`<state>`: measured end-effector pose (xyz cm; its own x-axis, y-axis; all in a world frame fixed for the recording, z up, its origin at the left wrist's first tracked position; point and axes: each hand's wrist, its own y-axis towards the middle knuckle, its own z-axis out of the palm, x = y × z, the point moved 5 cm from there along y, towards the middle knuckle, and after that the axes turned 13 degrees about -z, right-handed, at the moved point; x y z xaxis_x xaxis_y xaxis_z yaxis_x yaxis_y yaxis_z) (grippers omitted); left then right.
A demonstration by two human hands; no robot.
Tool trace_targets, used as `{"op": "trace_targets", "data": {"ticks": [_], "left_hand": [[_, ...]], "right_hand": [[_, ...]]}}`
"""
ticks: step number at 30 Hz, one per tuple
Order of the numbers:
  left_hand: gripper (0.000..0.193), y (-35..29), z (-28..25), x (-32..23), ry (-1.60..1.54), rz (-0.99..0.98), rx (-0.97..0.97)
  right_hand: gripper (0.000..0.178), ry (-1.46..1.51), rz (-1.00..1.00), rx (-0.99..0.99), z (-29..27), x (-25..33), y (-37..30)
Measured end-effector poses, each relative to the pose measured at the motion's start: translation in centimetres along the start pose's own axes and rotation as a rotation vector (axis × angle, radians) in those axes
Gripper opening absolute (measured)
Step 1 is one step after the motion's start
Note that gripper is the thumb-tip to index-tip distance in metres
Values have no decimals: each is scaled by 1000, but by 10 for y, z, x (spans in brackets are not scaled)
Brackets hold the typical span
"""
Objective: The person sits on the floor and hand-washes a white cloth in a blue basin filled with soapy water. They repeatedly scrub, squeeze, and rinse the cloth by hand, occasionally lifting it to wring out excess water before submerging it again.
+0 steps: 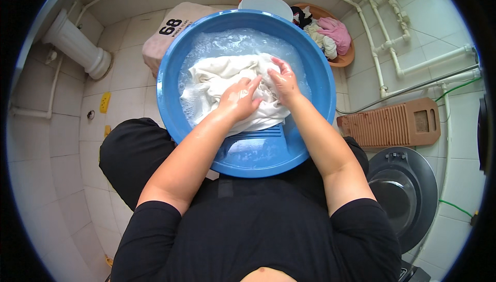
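A wet white cloth (212, 77) lies bunched in soapy water inside a large blue basin (164, 83). My left hand (240, 100) rests flat on the cloth, fingers stretched toward the right and thumb apart. Beside it, at the cloth's right side, my right hand (283, 79) has its fingers bent around a fold. The fold's far side is partly hidden by suds. Toward me, the ribbed washboard slope (256, 140) moulded into the basin shows below the cloth. Both forearms reach over the near rim.
Behind the basin are a covered seat-like block (178, 18), a white round lid (266, 5) and an orange-brown tub (343, 61) of clothes. At right, a brown washboard (390, 124) and a dark round basin (408, 194) lean near wall pipes. A white pedestal (77, 44) stands left.
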<state>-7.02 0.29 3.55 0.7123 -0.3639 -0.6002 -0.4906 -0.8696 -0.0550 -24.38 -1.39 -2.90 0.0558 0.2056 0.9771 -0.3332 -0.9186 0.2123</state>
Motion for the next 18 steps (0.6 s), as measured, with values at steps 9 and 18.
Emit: {"op": "trace_targets", "data": {"ticks": [9, 18], "left_hand": [[35, -1, -6, -15, 489, -62, 388], [28, 19, 22, 32, -1120, -221, 254]], "right_hand": [[42, -972, 698, 179, -53, -47, -18], [25, -422, -211, 204, -10, -13, 6]]}}
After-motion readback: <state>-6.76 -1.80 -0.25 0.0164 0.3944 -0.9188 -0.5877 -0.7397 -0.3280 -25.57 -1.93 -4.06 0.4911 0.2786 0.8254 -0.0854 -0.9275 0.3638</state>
